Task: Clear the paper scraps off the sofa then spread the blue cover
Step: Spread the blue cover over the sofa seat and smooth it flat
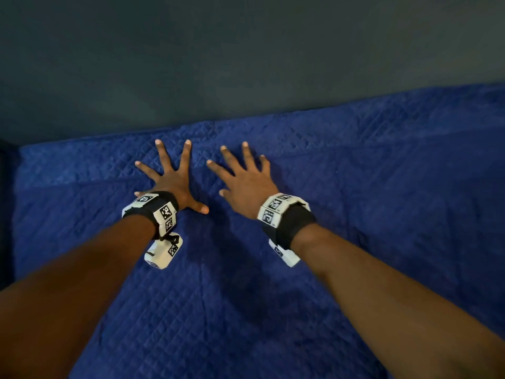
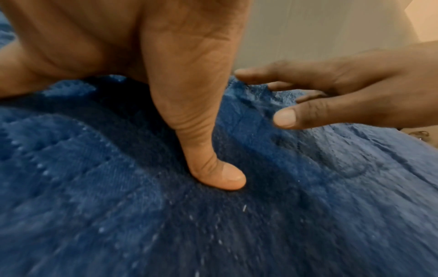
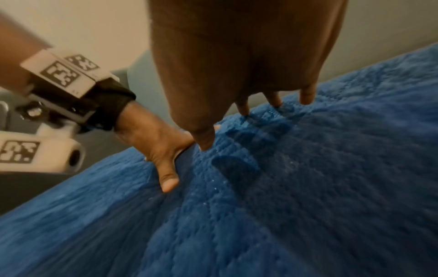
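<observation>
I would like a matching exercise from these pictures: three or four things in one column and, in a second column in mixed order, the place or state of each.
Things:
1. left hand
2. right hand
3. quilted blue fabric cover
4. white tracking wristbands with black square codes

Places or states:
A. strapped around both wrists
B. spread out under both hands
C. fingers splayed wide, thumb pressing into the cover
D. fingers straight, nearer the right edge of the head view

Pairs: 1-C, 2-D, 3-B, 4-A
</observation>
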